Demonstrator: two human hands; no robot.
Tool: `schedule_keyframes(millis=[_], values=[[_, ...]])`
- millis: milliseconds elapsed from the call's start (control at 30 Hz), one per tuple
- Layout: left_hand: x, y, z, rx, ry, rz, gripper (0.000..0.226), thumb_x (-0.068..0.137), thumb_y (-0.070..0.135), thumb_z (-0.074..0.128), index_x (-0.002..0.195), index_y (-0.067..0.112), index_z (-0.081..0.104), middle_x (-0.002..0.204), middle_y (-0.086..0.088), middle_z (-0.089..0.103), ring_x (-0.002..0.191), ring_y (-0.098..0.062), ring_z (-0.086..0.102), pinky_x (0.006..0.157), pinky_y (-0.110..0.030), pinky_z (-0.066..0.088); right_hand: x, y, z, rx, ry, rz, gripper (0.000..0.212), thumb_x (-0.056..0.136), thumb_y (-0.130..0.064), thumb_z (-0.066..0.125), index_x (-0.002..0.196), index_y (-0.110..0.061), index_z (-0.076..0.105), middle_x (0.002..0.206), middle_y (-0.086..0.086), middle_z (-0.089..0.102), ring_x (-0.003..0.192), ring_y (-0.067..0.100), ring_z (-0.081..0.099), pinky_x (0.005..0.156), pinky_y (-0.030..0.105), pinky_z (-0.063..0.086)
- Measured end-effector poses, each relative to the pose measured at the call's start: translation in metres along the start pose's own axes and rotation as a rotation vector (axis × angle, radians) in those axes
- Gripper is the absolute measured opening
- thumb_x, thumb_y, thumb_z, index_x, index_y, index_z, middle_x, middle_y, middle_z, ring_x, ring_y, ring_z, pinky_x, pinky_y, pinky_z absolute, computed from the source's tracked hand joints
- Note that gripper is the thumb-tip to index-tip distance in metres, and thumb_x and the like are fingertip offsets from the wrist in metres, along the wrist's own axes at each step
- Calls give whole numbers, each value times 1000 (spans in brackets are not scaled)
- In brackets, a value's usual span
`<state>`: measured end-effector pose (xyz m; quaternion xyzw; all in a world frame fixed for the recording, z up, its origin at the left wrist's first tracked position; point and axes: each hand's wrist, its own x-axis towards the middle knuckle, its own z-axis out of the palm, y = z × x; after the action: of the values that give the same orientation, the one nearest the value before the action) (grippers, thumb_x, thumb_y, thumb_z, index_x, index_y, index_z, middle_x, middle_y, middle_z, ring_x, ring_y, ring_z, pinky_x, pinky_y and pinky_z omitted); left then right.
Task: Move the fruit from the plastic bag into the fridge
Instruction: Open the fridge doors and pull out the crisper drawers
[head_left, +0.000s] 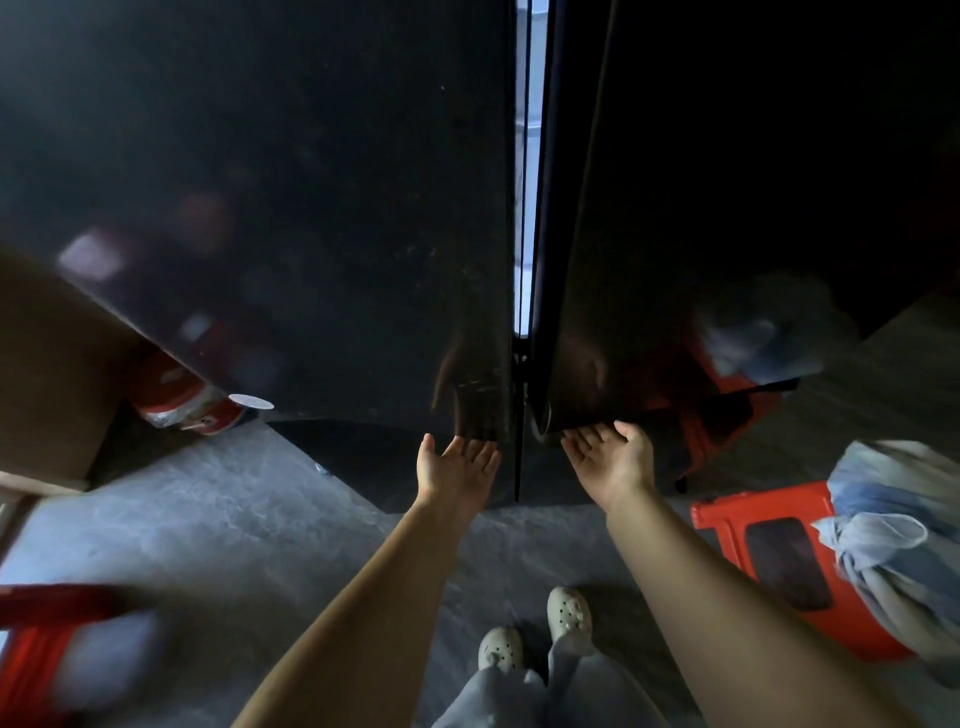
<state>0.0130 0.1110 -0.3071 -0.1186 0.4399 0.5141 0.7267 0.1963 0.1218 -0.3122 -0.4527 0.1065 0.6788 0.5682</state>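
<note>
A tall black two-door fridge fills the upper view; its left door (311, 208) and right door (701, 208) stand slightly apart, with a bright slit (523, 182) between them. My left hand (454, 462) reaches palm up under the bottom edge of the left door, fingers apart. My right hand (610, 454) has its fingers curled under the bottom edge of the right door. A pale plastic bag (893, 525) lies on a red stool (769, 561) at the right; no fruit shows through it.
Another red stool (41, 644) stands at the lower left, blurred. A brown cardboard box (47, 384) and a red-and-white container (182, 400) sit left of the fridge. My feet in white clogs (535, 629) stand on the grey concrete floor.
</note>
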Motion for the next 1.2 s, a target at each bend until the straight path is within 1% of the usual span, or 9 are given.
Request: schedule_keyframes(millis=[300, 467, 700, 800, 900, 967, 1033, 1100, 1200], values=[[-18, -10, -40, 66, -26, 9, 66, 97, 53, 19, 144, 10, 36, 148, -15, 36, 139, -28, 29, 115, -38, 20, -14, 13, -27, 5, -4, -71, 42, 98, -26, 28, 130, -8, 48, 124, 12, 56, 117, 26, 50, 109, 39, 30], [-44, -18, -61, 41, -2, 34, 66, 97, 54, 20, 145, 10, 33, 150, -13, 33, 140, -27, 28, 114, -38, 19, -31, 16, -46, 30, 19, -97, 25, 95, -19, 34, 81, -13, 54, 76, 4, 53, 68, 17, 53, 70, 28, 44], [-78, -34, -76, -32, 23, 115, 68, 96, 54, 20, 146, 7, 29, 150, -14, 33, 140, -28, 28, 115, -36, 14, -51, 3, -83, -118, 50, -48, 21, 93, -21, 42, 90, -9, 59, 80, 9, 65, 80, 21, 59, 73, 31, 49], [-86, -41, -84, -23, -21, 100, 70, 93, 58, 31, 150, 23, 13, 157, 4, 20, 140, -8, 25, 111, -38, 24, -63, -4, -97, -136, 16, -28, 24, 95, -22, 40, 89, -9, 60, 65, 6, 69, 80, 21, 59, 80, 32, 47], [-87, -43, -92, -76, -12, 144, 71, 94, 56, 28, 150, 13, 19, 155, -5, 26, 141, -16, 26, 115, -37, 17, -69, -5, -107, -186, 3, -22, 24, 96, -23, 39, 91, -10, 59, 82, 8, 66, 84, 20, 57, 89, 34, 43], [-86, -43, -98, -84, -7, 181, 73, 94, 55, 25, 147, 5, 24, 152, -14, 30, 140, -25, 27, 119, -35, 11, -74, -2, -114, -230, -11, -6, 31, 98, -26, 37, 115, -9, 56, 113, 11, 60, 101, 22, 57, 99, 36, 39], [-93, -44, -100, -75, 23, 202, 74, 94, 57, 26, 148, 6, 22, 152, -15, 28, 141, -27, 25, 119, -37, 11, -82, 9, -122, -288, -13, 34, 48, 101, -32, 31, 142, -8, 34, 142, 12, 44, 127, 28, 44, 110, 39, 30], [-100, -45, -104, -71, 35, 201, 75, 94, 57, 27, 148, 5, 23, 152, -15, 29, 140, -28, 27, 118, -38, 14, -97, 33, -126, -374, -59, 123, 52, 103, -33, 24, 146, -5, 24, 150, 14, 33, 138, 30, 30, 116, 39, 21], [-110, -43, -111, -32, 34, 233, 75, 94, 58, 27, 146, 3, 28, 148, -16, 36, 137, -29, 34, 117, -38, 19, -119, 72, -116, -604, -135, 103, 43, 102, -24, 32, 143, -10, 33, 148, 10, 37, 135, 26, 37, 112, 37, 29]])
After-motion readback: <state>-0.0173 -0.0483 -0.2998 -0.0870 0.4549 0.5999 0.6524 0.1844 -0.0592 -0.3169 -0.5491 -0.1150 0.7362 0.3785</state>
